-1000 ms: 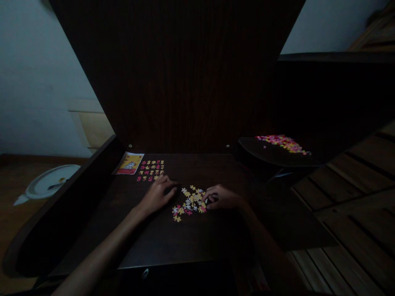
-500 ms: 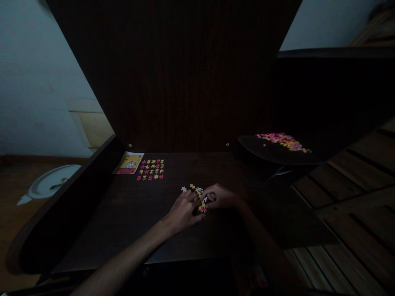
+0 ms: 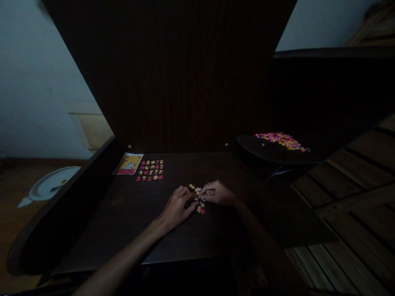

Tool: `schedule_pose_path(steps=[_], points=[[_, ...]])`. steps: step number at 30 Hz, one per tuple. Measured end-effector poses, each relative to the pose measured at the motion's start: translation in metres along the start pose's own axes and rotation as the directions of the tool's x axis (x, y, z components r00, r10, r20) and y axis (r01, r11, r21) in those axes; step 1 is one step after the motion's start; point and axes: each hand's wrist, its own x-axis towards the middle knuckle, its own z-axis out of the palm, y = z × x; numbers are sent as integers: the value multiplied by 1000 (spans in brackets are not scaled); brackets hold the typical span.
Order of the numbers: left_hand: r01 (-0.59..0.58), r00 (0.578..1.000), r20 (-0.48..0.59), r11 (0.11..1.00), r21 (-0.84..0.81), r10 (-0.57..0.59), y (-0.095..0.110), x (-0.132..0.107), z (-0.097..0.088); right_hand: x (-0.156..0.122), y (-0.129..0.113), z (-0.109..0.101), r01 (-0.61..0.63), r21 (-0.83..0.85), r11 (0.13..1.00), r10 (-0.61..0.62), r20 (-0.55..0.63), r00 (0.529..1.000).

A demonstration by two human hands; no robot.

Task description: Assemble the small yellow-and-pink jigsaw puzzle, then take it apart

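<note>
Small jigsaw puzzle pieces [image 3: 201, 209] in yellow, pink and white lie in a partly joined cluster on the dark wooden surface [image 3: 129, 222]. My left hand [image 3: 179, 204] rests at the cluster's left side, thumb and index finger apart, fingertips touching the pieces. From the right, my right hand [image 3: 217, 193] reaches in with curled fingers, thumb and forefinger pinched on a small puzzle piece at the middle of the cluster. Fingers partly hide the pieces there.
Loose pieces [image 3: 151, 172] lie in rows left of the cluster, beside a picture card [image 3: 129, 163] with a white animal. Colourful small bits [image 3: 282, 139] cover a side shelf [image 3: 262, 153]. A raised panel [image 3: 108, 158] bounds the left; a white oval tray [image 3: 41, 193] is beyond it.
My left hand has shifted slightly left and its thumb has drawn back from the lower pieces. My right hand's fingertips have moved left, and more of the lower cluster shows.
</note>
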Motion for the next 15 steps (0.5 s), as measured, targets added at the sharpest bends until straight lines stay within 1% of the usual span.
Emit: schedule_pose_path(steps=[5,9,12,15], points=[[-41,999,-28,997,-67,39,-3,-2,-15,1,-3,6,2,41,999,-1,-30,1000],[-14,999,-43,994,-112,9,-10,-11,-31,3,-4,8,-26,66,998,29,-48,998],[2,1000,-23,997,-72,-3,-14,-16,-36,3,-2,7,-29,49,998,31,-47,998],[2,1000,15,1000,-18,-2,-15,-17,-34,3,0,6,-31,17,999,32,-36,999]])
